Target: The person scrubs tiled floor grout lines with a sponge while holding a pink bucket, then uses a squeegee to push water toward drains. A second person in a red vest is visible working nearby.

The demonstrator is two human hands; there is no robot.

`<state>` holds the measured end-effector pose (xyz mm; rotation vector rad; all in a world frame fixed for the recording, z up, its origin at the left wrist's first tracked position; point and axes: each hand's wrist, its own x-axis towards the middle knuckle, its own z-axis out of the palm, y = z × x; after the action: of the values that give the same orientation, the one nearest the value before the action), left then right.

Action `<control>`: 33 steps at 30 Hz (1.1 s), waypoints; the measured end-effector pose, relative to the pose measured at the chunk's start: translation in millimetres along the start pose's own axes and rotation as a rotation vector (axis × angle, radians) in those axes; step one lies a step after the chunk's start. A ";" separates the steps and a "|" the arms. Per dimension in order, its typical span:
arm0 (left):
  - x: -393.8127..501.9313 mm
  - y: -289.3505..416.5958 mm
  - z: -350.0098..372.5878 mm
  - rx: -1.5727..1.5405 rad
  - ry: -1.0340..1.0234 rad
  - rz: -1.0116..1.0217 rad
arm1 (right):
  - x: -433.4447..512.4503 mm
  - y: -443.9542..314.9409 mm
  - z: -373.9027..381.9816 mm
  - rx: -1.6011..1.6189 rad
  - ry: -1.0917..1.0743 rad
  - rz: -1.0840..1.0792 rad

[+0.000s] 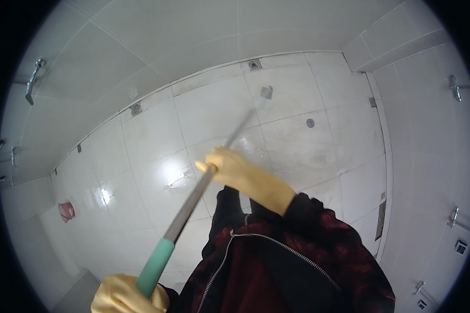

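A long-handled tool [190, 205] runs diagonally from the lower left up towards the far wall. It has a metal pole and a mint-green grip [155, 264]. Its small greyish head [266, 92] is at the white tiled floor [213, 117]; blur hides what kind of head it is. My left hand [127, 295], in a yellow rubber glove, is closed around the green grip at the bottom of the view. Further along, my right hand [225, 164] grips the metal pole, gloved in the same yellow.
Square floor drains [254, 64] [135, 109] line the far wall's foot; a round drain [310, 123] lies right of the tool head. A pink bucket [66, 212] stands far left. Chrome fixtures [33, 80] [455, 88] project from the tiled side walls. Wet patches [178, 178] shine on the floor.
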<state>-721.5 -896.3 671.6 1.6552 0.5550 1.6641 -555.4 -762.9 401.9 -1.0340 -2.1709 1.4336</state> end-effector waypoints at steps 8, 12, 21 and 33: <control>54.1 -82.9 -29.3 -0.017 -0.477 -0.011 | 82.0 38.8 -23.4 -0.024 0.171 -0.140; 80.2 -69.9 -43.5 -0.310 -0.598 -0.059 | 48.5 31.9 -36.6 0.093 0.216 -0.018; 151.7 -106.9 -46.6 -0.343 -0.469 0.085 | 66.9 53.2 -90.6 -0.091 0.357 0.067; 252.3 -286.6 54.8 -0.116 -0.374 -0.090 | 168.7 203.7 -264.1 -0.033 0.387 0.029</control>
<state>-595.6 -533.5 635.6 1.7707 0.3350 1.2558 -425.6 -423.1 315.8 -1.2417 -1.9106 1.1015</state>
